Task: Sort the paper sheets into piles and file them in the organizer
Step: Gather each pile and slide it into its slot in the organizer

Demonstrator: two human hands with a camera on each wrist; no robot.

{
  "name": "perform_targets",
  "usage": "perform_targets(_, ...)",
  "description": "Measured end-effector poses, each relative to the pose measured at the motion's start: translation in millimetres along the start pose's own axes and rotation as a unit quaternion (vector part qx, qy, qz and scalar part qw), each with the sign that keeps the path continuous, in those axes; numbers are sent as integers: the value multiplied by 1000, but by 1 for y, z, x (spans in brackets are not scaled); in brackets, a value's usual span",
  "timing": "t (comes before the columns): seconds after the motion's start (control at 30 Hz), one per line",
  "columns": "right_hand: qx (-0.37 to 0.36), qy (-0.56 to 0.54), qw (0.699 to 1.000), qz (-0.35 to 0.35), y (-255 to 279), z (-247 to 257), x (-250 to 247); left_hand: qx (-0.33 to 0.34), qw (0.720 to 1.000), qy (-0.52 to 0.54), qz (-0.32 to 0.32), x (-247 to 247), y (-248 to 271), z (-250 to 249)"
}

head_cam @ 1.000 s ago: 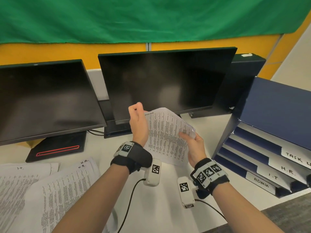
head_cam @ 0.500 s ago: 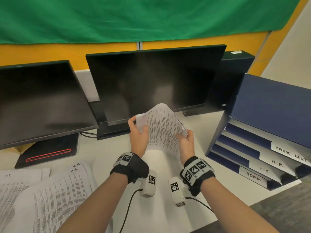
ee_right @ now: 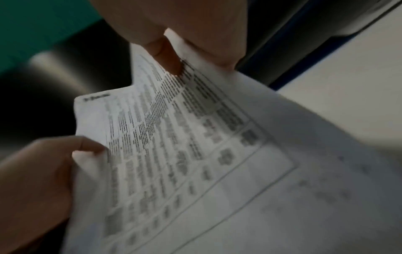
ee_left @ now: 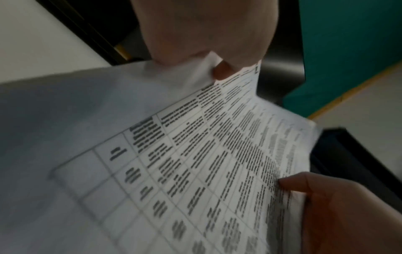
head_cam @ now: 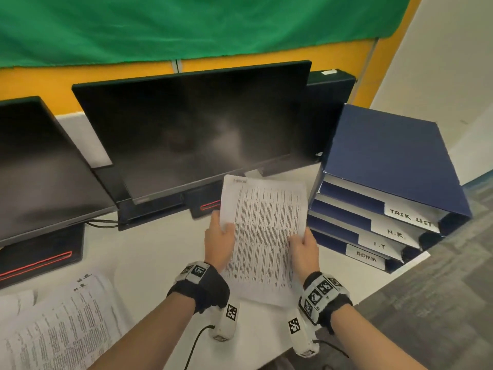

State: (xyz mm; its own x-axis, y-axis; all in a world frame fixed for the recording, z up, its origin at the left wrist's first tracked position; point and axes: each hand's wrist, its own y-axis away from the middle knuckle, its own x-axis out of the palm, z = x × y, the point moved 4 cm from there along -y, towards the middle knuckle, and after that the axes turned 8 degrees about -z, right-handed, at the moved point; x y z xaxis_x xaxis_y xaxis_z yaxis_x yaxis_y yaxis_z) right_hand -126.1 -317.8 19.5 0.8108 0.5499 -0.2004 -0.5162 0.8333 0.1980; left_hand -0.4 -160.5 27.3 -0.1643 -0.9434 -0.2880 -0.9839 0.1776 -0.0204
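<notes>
I hold a thin stack of printed paper sheets (head_cam: 262, 236) upright above the white desk, in front of the middle monitor. My left hand (head_cam: 220, 237) pinches its left edge, thumb on the printed face. My right hand (head_cam: 304, 249) pinches the right edge the same way. The left wrist view shows the sheets (ee_left: 195, 163) with a printed table and my left thumb on top; the right wrist view shows the sheets (ee_right: 174, 146) gripped by both hands. The blue organizer (head_cam: 394, 166) stands to the right, with slots labelled TASK LIST, H.R., I.T and ADMIN.
Piles of printed sheets (head_cam: 61, 329) marked H.R. lie on the desk (head_cam: 149, 257) at the lower left. Two dark monitors (head_cam: 192, 129) stand behind. Grey carpet (head_cam: 440, 303) lies beyond the desk's right edge. Cables trail from the wrist cameras.
The curled sheets have been straightened flat and lowered, with both hands shifting to grip the side edges. The view has turned right, bringing the organizer closer to centre.
</notes>
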Motion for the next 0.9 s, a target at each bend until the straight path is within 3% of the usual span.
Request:
perform_targets(0.1, 94, 42, 994, -23, -4, -60, -38, -49, 989, -61, 126, 33, 24, 16)
perform_targets(0.23, 205, 95, 973, -40, -15, -123, -96, -141, 941, -128, 281, 78, 49, 35)
perform_targets(0.43, 241, 145, 949, -141, -23, -110, -161, -208, 897, -46, 387, 119, 92, 14)
perform_targets(0.53, 270, 117, 937, -189, -41, -105, -179, -256, 875, -2, 410, 131, 103, 7)
perform_targets(0.73, 287, 98, 938, -167, -57, -76, -189, -223, 882, -37, 414, 153, 100, 2)
perform_targets(0.83, 327, -26, 940, -97, -45, -93, -192, -200, 904, -56, 373, 168, 88, 8)
perform_targets(0.9, 331, -136, 932, -61, -24, -95, -188, -197, 915, -58, 346, 189, 73, 38)
